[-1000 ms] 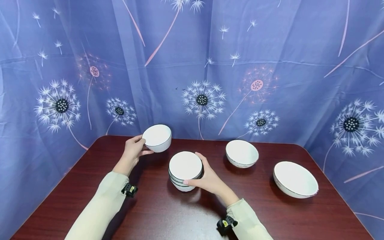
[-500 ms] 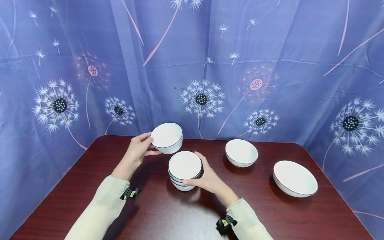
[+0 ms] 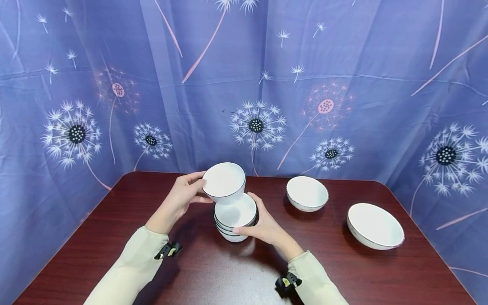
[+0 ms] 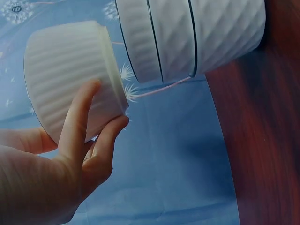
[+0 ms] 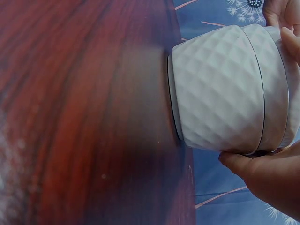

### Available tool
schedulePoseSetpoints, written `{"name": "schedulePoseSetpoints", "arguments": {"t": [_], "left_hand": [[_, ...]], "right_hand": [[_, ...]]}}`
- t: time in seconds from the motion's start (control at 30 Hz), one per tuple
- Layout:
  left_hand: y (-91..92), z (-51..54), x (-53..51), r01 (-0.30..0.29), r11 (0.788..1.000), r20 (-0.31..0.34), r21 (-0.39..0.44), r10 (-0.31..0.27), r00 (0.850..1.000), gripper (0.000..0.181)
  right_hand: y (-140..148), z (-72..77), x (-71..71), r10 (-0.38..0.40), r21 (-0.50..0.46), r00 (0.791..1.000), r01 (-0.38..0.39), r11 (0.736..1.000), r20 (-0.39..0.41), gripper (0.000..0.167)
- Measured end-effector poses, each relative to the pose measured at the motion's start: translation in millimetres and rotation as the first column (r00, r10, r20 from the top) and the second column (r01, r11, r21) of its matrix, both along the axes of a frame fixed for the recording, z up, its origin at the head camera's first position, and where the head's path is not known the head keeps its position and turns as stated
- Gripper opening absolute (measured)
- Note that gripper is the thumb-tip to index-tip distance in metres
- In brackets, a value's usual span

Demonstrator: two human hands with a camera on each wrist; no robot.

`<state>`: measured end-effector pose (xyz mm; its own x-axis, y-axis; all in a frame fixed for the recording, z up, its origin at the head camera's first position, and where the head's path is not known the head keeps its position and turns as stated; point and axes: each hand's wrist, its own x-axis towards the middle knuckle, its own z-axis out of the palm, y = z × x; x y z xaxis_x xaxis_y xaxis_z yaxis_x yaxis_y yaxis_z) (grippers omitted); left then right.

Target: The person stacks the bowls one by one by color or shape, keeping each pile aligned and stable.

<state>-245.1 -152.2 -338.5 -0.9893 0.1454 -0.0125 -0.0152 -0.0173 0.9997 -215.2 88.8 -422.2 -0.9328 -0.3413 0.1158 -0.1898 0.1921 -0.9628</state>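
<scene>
My left hand (image 3: 183,195) grips a white ribbed bowl (image 3: 224,181) with a dark rim, thumb at the rim and fingers along its side and underside. The bowl hangs just above and behind a stack of white bowls (image 3: 234,212); the left wrist view shows a gap between its foot (image 4: 115,70) and the stack's top rim. Around the stack's right side curls my right hand (image 3: 263,222), thumb in front and fingers behind. The right wrist view shows the lowest bowl (image 5: 218,89) with a diamond-patterned wall, standing on the table.
Two more white bowls stand on the dark red wooden table (image 3: 213,279): a smaller bowl (image 3: 307,193) right of the stack and a wider bowl (image 3: 375,225) farther right. A blue dandelion-print curtain (image 3: 213,106) hangs behind the table.
My left hand has carried the ribbed bowl rightward, from the left of the stack to over its back edge, lowering slightly at the end. The right hand and the stack have stayed put.
</scene>
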Motion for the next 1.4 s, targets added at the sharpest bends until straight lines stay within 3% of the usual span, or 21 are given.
{"name": "schedulePoseSetpoints", "arguments": {"t": [0.5,0.87,1.2,1.4], "left_hand": [[10.4,-3.6,8.3,0.084,0.996,0.009,-0.03,-0.084,0.996,0.04],[17.6,-10.5,13.3,0.09,0.993,0.036,-0.072,-0.087,0.996,0.038],[20.6,-10.8,15.7,0.135,0.986,0.019,-0.101,-0.133,0.991,0.038],[21.0,-11.3,15.0,0.126,0.984,0.016,-0.126,-0.125,0.992,0.037]], "right_hand": [[1,1.1,-0.9,-0.002,0.018,1.0,0.001,1.0,0.021,0.106],[0,-2.2,-1.7,-0.017,0.019,1.0,0.017,1.0,-0.001,0.106],[-1,-1.1,-2.1,-0.008,-0.018,1.0,0.008,1.0,-0.009,0.104],[0,-0.3,-2.1,-0.004,-0.007,1.0,0.004,1.0,-0.014,0.103]]}}
